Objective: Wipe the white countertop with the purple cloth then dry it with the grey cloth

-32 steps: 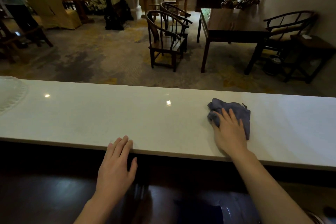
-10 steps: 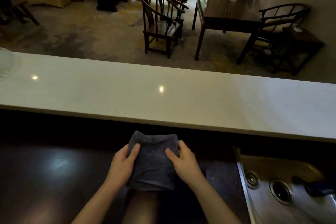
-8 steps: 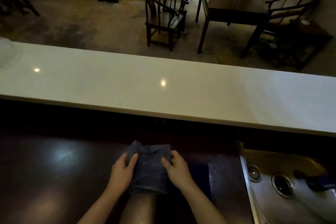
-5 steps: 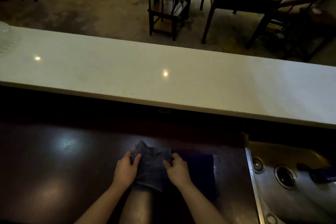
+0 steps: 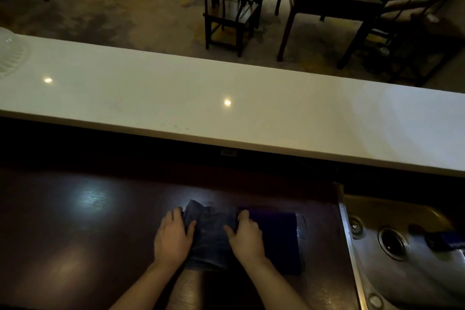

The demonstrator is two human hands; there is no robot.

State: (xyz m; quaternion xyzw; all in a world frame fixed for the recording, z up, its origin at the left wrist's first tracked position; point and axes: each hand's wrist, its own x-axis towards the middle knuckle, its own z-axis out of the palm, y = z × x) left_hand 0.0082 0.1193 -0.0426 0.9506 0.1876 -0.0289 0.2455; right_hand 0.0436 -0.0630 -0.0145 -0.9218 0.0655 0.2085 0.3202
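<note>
The grey cloth (image 5: 210, 236) lies folded on the dark lower counter (image 5: 88, 234), close to my body. My left hand (image 5: 173, 239) grips its left edge and my right hand (image 5: 247, 239) grips its right edge. Just right of it, partly under my right hand, the purple cloth (image 5: 279, 239) lies flat and folded on the same dark surface. The long white countertop (image 5: 176, 98) runs across the view above the hands, with two light reflections on it.
A steel sink (image 5: 402, 246) with a drain sits at the lower right, with a dark blue object at its right edge. A clear ribbed dish (image 5: 10, 55) stands at the countertop's far left. Chairs (image 5: 229, 7) and a dark table (image 5: 327, 0) stand beyond.
The cloth left the white countertop and came down to the dark lower counter. Both hands now hold the grey cloth, lowering it beside the purple cloth as my view tilts downward.
</note>
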